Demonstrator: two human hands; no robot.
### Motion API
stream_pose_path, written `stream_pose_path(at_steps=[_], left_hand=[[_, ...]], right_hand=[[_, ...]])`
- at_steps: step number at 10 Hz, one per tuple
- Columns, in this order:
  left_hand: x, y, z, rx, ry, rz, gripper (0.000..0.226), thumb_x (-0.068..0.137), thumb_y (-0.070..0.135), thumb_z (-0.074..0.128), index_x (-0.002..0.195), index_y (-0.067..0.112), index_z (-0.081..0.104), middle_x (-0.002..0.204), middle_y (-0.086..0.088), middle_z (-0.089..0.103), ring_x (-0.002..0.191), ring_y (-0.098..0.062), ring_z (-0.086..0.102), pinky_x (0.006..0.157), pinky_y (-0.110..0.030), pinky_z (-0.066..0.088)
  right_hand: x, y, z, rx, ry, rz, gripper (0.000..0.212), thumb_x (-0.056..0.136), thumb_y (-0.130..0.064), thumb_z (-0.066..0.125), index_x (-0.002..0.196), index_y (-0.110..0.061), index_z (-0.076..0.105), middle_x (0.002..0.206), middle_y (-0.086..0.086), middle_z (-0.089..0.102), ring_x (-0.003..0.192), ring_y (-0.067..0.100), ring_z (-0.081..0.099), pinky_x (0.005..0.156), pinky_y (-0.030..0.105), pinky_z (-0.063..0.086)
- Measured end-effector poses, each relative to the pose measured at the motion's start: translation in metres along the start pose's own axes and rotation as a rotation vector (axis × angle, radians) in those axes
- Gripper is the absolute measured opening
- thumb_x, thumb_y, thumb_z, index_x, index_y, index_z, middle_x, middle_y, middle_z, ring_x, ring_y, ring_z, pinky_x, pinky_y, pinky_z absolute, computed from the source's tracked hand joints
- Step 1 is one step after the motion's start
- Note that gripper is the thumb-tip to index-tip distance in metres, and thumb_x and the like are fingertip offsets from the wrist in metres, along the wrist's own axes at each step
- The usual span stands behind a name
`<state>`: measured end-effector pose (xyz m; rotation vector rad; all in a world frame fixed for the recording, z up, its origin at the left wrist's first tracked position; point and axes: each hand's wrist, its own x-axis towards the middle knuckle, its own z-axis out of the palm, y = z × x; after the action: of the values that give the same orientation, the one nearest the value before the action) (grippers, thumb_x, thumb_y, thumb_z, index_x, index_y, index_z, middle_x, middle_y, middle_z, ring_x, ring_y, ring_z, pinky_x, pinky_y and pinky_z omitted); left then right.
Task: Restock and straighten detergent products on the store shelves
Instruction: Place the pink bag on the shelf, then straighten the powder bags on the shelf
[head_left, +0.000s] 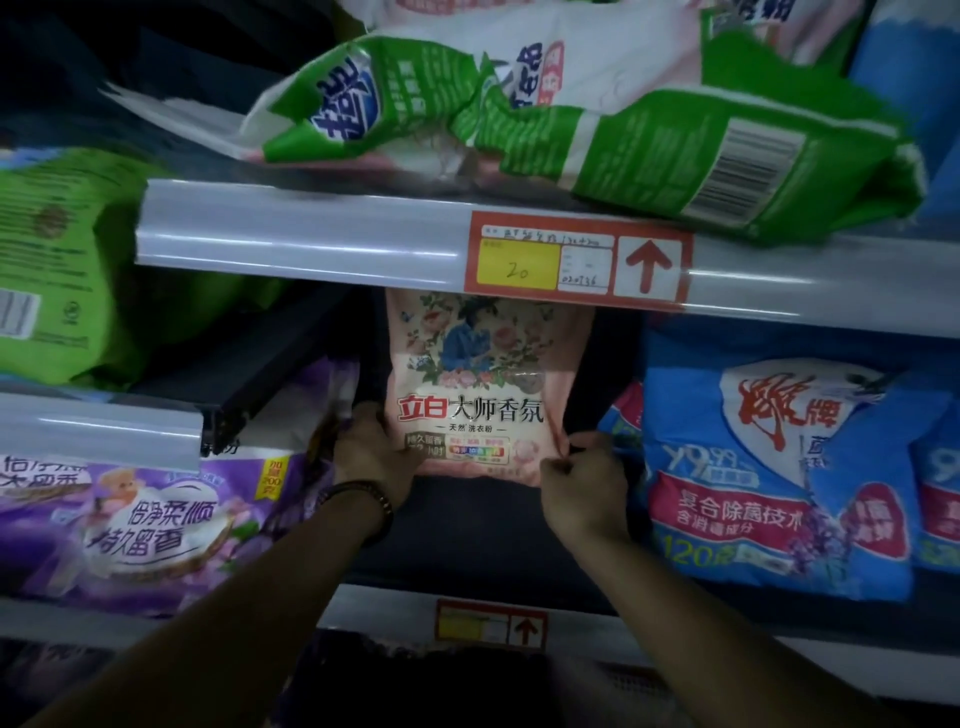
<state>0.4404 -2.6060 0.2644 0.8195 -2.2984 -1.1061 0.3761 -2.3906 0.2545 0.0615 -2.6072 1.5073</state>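
Holding the pink bag (480, 384) by its two bottom corners, both hands are busy. The left hand (371, 449) grips the lower left corner, and the right hand (584, 480) pinches the lower right one. The bag stands tall, its long side going up and down, in the dark gap between the purple bag (156, 519) and the blue bag (769, 467). It sits just past the hands, deeper on the shelf (467, 525). Both hands look equally close.

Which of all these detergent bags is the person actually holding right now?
The pink floral bag standing in the middle gap. The left hand and right hand hold its bottom corners; the purple bag and blue bag beside it go untouched.
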Motion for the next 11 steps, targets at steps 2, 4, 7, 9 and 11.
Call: stream_pose_path(at_steps=[2, 4, 7, 9, 11], left_hand=[[-0.041, 0.025, -0.009, 0.081, -0.07, -0.015, 0.058, 0.086, 0.025, 0.077, 0.136, 0.01, 0.051, 0.133, -0.019, 0.059, 0.118, -0.04, 0.062, 0.1, -0.042, 0.054], [-0.106, 0.06, -0.059, 0.195, -0.305, 0.318, 0.016, 0.093, 0.022, 0.071, 0.091, 0.036, 0.064, 0.089, 0.012, 0.065, 0.103, -0.025, 0.072, 0.094, -0.036, 0.056], [-0.178, 0.126, -0.138, 0.118, -0.192, 0.662, 0.009, 0.091, 0.033, 0.072, 0.09, 0.035, 0.064, 0.081, 0.016, 0.067, 0.074, -0.002, 0.064, 0.068, -0.019, 0.05], [-0.183, 0.194, -0.192, 0.389, -0.003, 0.905, 0.016, 0.092, 0.047, 0.066, 0.096, 0.036, 0.054, 0.095, 0.011, 0.059, 0.091, -0.015, 0.055, 0.076, -0.037, 0.047], [-0.137, 0.225, -0.186, 0.523, -0.007, 0.883, 0.012, 0.095, 0.032, 0.061, 0.1, 0.021, 0.063, 0.104, -0.003, 0.07, 0.095, -0.025, 0.068, 0.082, -0.039, 0.054]], right_hand=[[-0.027, -0.022, -0.042, -0.136, -0.151, -0.128, 0.031, 0.096, -0.016, 0.068, 0.125, -0.017, 0.06, 0.127, 0.005, 0.069, 0.109, 0.019, 0.066, 0.085, 0.026, 0.053], [-0.071, -0.064, -0.095, -0.117, -0.263, -0.248, 0.025, 0.1, -0.022, 0.068, 0.124, -0.017, 0.062, 0.127, 0.001, 0.07, 0.102, 0.011, 0.064, 0.064, 0.007, 0.042], [-0.141, -0.14, -0.201, -0.118, -0.321, -0.511, 0.002, 0.1, -0.025, 0.068, 0.102, -0.025, 0.068, 0.096, -0.009, 0.073, 0.085, 0.001, 0.069, 0.071, 0.018, 0.055], [-0.153, -0.194, -0.252, -0.274, -0.161, -0.624, 0.006, 0.095, -0.031, 0.07, 0.097, -0.032, 0.064, 0.098, -0.013, 0.065, 0.09, 0.006, 0.063, 0.083, 0.038, 0.059], [-0.146, -0.251, -0.265, -0.431, -0.018, -0.809, 0.022, 0.092, -0.031, 0.071, 0.112, -0.029, 0.061, 0.117, -0.007, 0.055, 0.104, 0.017, 0.057, 0.089, 0.036, 0.055]])
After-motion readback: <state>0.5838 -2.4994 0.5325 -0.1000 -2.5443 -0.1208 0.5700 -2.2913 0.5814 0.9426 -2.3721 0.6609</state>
